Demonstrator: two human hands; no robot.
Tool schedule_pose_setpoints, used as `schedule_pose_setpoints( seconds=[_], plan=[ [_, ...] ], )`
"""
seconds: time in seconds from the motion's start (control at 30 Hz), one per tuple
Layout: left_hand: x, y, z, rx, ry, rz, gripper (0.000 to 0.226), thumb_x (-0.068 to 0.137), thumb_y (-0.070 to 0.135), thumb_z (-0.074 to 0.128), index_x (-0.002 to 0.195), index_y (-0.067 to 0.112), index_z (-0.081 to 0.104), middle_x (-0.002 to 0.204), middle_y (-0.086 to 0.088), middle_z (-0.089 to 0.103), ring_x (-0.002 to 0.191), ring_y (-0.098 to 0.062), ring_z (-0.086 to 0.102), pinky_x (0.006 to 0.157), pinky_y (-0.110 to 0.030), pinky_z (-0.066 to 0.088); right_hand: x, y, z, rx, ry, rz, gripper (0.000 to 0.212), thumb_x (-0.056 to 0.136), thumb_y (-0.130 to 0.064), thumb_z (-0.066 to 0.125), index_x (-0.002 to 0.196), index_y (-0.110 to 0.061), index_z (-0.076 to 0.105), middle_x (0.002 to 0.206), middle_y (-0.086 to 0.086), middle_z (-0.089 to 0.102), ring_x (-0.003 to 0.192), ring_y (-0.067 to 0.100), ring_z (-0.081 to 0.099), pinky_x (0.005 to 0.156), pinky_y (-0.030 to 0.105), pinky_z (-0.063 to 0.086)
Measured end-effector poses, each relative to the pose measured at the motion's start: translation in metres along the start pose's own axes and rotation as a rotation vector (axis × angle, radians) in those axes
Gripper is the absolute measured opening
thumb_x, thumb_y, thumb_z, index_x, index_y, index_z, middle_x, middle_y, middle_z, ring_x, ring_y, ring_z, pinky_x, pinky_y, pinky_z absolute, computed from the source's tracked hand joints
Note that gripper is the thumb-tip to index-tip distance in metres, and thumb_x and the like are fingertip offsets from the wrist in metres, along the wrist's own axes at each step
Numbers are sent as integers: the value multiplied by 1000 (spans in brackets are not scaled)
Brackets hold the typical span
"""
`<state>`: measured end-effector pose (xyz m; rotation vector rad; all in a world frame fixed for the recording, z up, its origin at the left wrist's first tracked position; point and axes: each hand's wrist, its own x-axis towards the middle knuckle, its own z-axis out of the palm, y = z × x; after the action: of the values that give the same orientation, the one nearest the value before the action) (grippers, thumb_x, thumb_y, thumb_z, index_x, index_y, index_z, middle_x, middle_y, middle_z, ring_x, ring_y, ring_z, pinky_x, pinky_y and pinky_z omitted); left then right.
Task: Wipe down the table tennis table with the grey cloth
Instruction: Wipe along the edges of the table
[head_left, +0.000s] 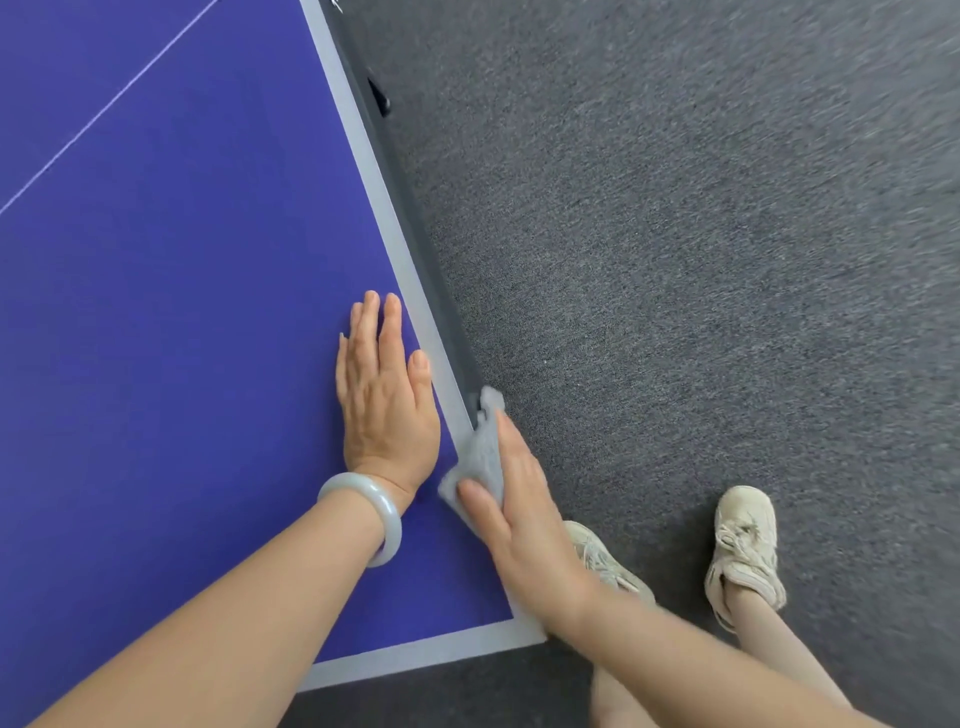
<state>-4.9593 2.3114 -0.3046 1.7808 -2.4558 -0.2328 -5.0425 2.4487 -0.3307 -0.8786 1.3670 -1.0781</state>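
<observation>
Table (156, 312) is wiped at its side rim near the corner: left hand (384, 410) flat, fingers straight, braces the top; right hand (524, 514) pinches grey cloth (480, 457) over the rim, best pressed evenly while sliding along.
</observation>
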Motion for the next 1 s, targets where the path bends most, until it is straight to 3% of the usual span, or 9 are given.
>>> schedule_pose_setpoints(
  seconds=[0.1, 0.27, 0.33, 0.4, 0.57, 0.7, 0.8, 1.0],
  plan=[
    [1, 2, -1, 0, -11, -7, 57, 100, 23, 26, 155, 7, 26, 164, -9, 16, 153, -23, 11, 124, -42, 6, 49, -7, -4, 3, 2, 9, 65, 104, -23, 47, 158, -15, 10, 166, -5, 11, 152, 6, 7, 124, 35, 10],
    [-1, 2, -1, -8, 6, 2, 56, 101, 23, 26, 154, 6, 27, 164, -9, 18, 153, -23, 12, 124, -42, 7, -10, 16, -3, 10, -61, -80, 68, 103, -40, 40, 159, -31, 2, 163, -26, 2, 151, -1, -1, 118, 18, 3],
    [-1, 0, 1, -8, 12, 2, 55, 101, 23, 26, 154, 7, 27, 164, -8, 18, 153, -23, 12, 124, -42, 7, -18, 21, -2, -11, -52, -43, 67, 102, -46, 38, 158, -35, 3, 162, -28, 4, 150, -3, 3, 120, 23, 5],
    [0, -2, 2, -14, 11, 0, 55, 101, 23, 26, 155, 8, 27, 164, -8, 18, 153, -22, 12, 124, -41, 7, 10, 12, -1, 1, -24, -11, 67, 102, -44, 38, 159, -27, 7, 162, -20, 13, 149, -1, 10, 122, 29, 10],
    [0, 0, 1, -42, 18, -17, 53, 102, 17, 26, 155, 11, 27, 164, -5, 17, 153, -19, 12, 125, -40, 6, 123, -26, -4, 76, 22, 117, 63, 105, -37, 42, 158, -16, 18, 158, 12, 31, 146, 25, 27, 120, 43, 21],
    [0, -1, 1, -58, 20, -31, 55, 100, 20, 24, 155, 11, 27, 164, -5, 17, 153, -18, 12, 125, -40, 6, 90, -19, 2, 91, 29, 146, 62, 103, -44, 41, 157, -21, 21, 152, 8, 38, 141, 24, 33, 118, 40, 25],
    [-1, -2, 1, -58, 8, -13, 55, 101, 21, 25, 155, 10, 27, 164, -7, 17, 153, -20, 12, 125, -41, 7, 33, -9, 2, 67, 13, 188, 75, 93, -62, 33, 158, -27, 18, 150, 1, 38, 138, 16, 31, 112, 29, 25],
    [1, -4, 1, -46, 2, -32, 51, 104, 15, 30, 155, 10, 27, 164, -8, 17, 153, -20, 12, 125, -40, 6, 106, -34, 3, -30, 42, 252, 61, 101, -50, 41, 149, -14, 32, 137, 16, 48, 126, 33, 48, 107, 46, 38]
  ],
)
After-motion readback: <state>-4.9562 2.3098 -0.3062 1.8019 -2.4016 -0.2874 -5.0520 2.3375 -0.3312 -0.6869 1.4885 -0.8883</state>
